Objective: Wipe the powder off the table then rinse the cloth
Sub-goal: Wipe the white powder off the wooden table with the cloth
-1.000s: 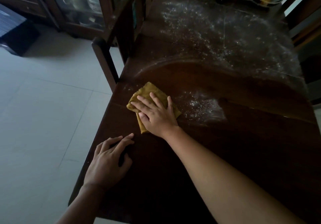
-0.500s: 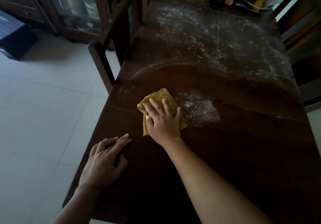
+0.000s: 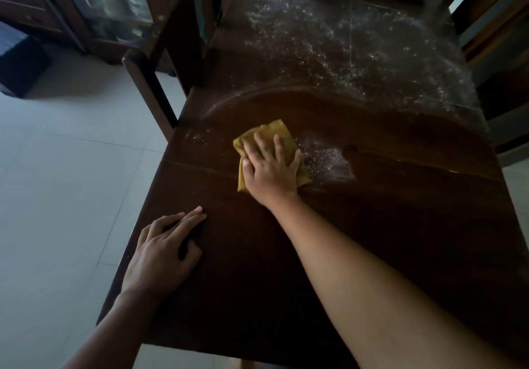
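I record the right hand (image 3: 270, 168) lying flat on the yellow cloth (image 3: 282, 137), fingers straight and spread, pressing it onto the dark wooden table (image 3: 372, 240). A small patch of powder (image 3: 329, 159) lies just beside the cloth at its three o'clock. A wider powder field (image 3: 343, 54) covers the tabletop toward twelve o'clock, and its near border is a curved line. The left hand (image 3: 163, 257) rests flat near the table edge at seven o'clock. A chair (image 3: 148, 82) stands against the table at ten o'clock.

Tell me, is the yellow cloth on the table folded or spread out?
Folded, it appears: the yellow cloth is a small compact pad under the right hand, with a doubled edge beside the thumb.
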`<state>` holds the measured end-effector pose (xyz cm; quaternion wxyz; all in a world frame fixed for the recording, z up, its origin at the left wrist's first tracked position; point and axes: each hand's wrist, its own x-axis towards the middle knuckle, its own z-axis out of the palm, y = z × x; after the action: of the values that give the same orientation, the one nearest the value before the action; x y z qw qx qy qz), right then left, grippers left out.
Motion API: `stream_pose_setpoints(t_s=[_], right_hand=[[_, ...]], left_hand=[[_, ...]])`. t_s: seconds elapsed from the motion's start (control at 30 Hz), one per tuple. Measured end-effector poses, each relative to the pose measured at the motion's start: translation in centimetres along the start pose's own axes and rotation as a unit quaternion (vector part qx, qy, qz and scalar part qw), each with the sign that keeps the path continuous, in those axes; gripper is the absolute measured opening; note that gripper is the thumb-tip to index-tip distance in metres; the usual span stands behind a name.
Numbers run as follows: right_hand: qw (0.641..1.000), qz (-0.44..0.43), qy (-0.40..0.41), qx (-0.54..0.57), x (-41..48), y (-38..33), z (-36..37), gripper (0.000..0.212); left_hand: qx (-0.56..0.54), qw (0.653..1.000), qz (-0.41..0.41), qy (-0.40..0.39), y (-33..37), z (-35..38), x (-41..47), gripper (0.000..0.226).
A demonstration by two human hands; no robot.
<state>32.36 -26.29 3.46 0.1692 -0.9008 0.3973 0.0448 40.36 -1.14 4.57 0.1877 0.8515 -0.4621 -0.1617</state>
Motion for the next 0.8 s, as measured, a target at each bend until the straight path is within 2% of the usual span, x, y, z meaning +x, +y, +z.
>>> stream_pose_setpoints(t_s=[0.2, 0.33, 0.43, 0.6, 0.7, 0.8], right_hand=[[0.999, -0.007, -0.030, -0.027, 7.4, 2.5, -2.6, 0.052], [0.997, 0.063, -0.032, -0.016, 9.4, 6.0, -4.4, 0.051], [0.996, 0.081, -0.027, -0.002, 9.2, 4.4, -4.3, 0.052], [0.996, -0.091, -0.025, 0.003, 7.6, -2.5, -1.8, 0.051], [0.976, -0.209, -0.062, 0.010, 5.3, -7.7, 0.1, 0.050], [0.955, -0.286, -0.074, 0.034, 2.6, -9.3, 1.6, 0.049]], left_hand=[[0.009, 1.000, -0.003, 0.007, -0.1, 0.3, 0.1, 0.056], [0.009, 1.000, -0.005, 0.012, 0.0, 0.3, 0.1, 0.056], [0.014, 1.000, -0.005, 0.010, 0.0, 0.3, 0.1, 0.055], [0.024, 1.000, -0.006, 0.012, 0.1, 0.2, 0.1, 0.055], [0.019, 0.999, 0.003, 0.033, 0.2, 0.4, 0.0, 0.055], [0.013, 0.999, 0.013, 0.037, 0.0, 0.5, 0.1, 0.056]])
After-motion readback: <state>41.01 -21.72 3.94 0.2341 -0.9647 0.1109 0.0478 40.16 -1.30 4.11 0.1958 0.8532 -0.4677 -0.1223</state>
